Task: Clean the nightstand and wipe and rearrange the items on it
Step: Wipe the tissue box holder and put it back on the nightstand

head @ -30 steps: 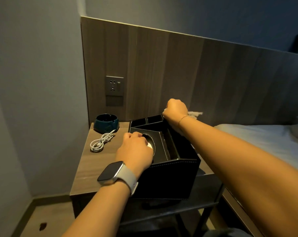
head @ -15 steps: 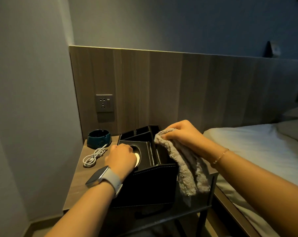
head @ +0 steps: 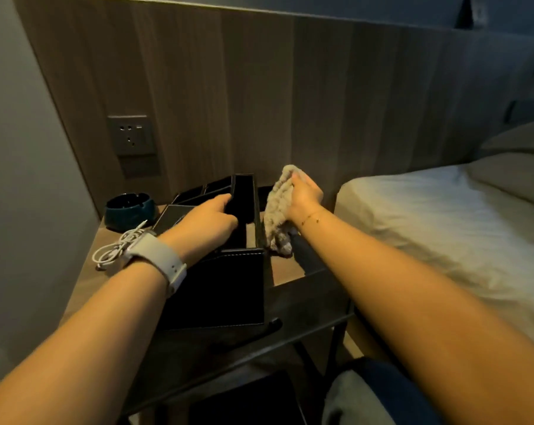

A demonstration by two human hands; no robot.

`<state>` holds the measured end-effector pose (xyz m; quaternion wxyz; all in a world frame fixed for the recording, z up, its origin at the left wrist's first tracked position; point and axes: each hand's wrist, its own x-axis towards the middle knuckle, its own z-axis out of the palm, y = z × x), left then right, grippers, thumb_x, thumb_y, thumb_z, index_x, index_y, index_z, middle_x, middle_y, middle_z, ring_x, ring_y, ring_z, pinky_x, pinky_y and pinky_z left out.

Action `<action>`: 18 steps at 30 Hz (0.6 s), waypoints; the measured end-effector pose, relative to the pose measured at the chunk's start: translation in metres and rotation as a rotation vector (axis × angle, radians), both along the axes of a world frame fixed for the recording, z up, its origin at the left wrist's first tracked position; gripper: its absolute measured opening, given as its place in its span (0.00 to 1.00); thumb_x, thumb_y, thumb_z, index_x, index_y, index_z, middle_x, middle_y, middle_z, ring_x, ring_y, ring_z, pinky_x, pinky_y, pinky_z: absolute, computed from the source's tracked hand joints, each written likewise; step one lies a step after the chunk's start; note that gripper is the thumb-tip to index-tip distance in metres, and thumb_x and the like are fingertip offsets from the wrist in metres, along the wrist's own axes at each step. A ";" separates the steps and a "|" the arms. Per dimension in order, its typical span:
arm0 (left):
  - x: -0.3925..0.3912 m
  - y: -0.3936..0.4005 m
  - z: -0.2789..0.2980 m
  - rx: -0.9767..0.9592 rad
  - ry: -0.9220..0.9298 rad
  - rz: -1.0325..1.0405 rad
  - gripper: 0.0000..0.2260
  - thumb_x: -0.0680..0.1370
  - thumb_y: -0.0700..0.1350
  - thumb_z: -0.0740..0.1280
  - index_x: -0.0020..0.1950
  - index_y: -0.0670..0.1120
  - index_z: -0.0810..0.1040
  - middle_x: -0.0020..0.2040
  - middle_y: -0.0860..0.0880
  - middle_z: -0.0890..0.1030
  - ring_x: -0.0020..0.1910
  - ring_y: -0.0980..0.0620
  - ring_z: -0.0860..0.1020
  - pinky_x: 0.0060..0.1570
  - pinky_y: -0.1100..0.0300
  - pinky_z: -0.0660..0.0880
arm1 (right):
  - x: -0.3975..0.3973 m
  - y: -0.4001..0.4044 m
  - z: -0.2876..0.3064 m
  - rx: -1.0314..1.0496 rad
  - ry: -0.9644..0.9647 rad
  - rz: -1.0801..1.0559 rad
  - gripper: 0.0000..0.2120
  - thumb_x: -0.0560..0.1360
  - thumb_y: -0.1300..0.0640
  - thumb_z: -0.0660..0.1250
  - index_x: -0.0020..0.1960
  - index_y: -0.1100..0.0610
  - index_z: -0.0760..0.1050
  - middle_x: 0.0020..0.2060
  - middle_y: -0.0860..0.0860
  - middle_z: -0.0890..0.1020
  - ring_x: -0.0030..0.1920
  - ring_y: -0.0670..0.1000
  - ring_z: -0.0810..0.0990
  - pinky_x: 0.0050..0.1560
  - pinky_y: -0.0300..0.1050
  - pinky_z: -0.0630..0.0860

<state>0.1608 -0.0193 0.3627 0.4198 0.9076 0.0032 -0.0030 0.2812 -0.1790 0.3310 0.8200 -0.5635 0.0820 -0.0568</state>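
Grey wall (head: 20,179): far left, plain.

Wall socket (head: 131,135): grey plate set in the wood-grain headboard panel (head: 259,102), above the far-left corner of the bench.

Bench (head: 85,274): a small nightstand with a wood-tone top and dark frame, standing between the wall and the bed.

Ashtray (head: 130,211): dark blue-green, round, at the far-left corner of the bench top.

Charging cable (head: 118,246): white, coiled, lying just near of the ashtray and left of the organizer; partly hidden by the left wrist.

Smartwatch (head: 155,259): pale band, on the left wrist.

Left hand (head: 210,217): reaches over the organizer, fingers curled over an inner divider wall, gripping it.

Desk organizer (head: 226,286): black, leather-look with pale stitching, several open compartments, sitting mid-bench with its tall front face toward the near edge.

Cloth (head: 278,216): pale, fluffy, hanging down against the right outer side of the organizer, its lower end at the bench top.

Right hand (head: 304,194): closed round the upper part of the cloth, holding it beside the organizer; a thin bracelet (head: 310,217) sits on the wrist.

Bed (head: 443,225): right of the bench, covered in a white sheet, a pillow (head: 517,176) at the far right.
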 end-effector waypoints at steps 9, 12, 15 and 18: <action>0.007 0.021 0.004 -0.048 0.053 -0.031 0.25 0.80 0.35 0.61 0.76 0.46 0.61 0.72 0.48 0.68 0.69 0.55 0.66 0.58 0.66 0.63 | -0.037 0.066 -0.040 0.016 -0.260 0.019 0.14 0.76 0.55 0.65 0.60 0.50 0.78 0.60 0.51 0.79 0.59 0.48 0.78 0.66 0.51 0.73; 0.008 0.021 0.004 -0.028 0.011 -0.023 0.25 0.79 0.35 0.62 0.76 0.45 0.62 0.73 0.47 0.67 0.73 0.52 0.63 0.64 0.65 0.59 | -0.099 0.064 -0.057 0.059 -0.321 0.045 0.13 0.75 0.58 0.66 0.56 0.43 0.78 0.61 0.50 0.77 0.60 0.46 0.77 0.65 0.48 0.73; 0.006 0.021 0.005 0.014 0.001 -0.007 0.25 0.79 0.37 0.62 0.75 0.47 0.63 0.73 0.48 0.67 0.72 0.52 0.64 0.61 0.65 0.59 | -0.157 0.051 -0.066 0.078 -0.320 0.174 0.15 0.76 0.65 0.65 0.55 0.47 0.79 0.58 0.51 0.78 0.58 0.46 0.79 0.60 0.42 0.75; 0.003 0.019 0.006 0.012 -0.006 -0.011 0.25 0.79 0.37 0.62 0.76 0.47 0.62 0.73 0.48 0.67 0.72 0.52 0.64 0.60 0.65 0.59 | -0.167 0.026 -0.057 0.119 -0.245 0.345 0.16 0.75 0.69 0.63 0.50 0.50 0.81 0.52 0.53 0.83 0.51 0.51 0.82 0.53 0.44 0.79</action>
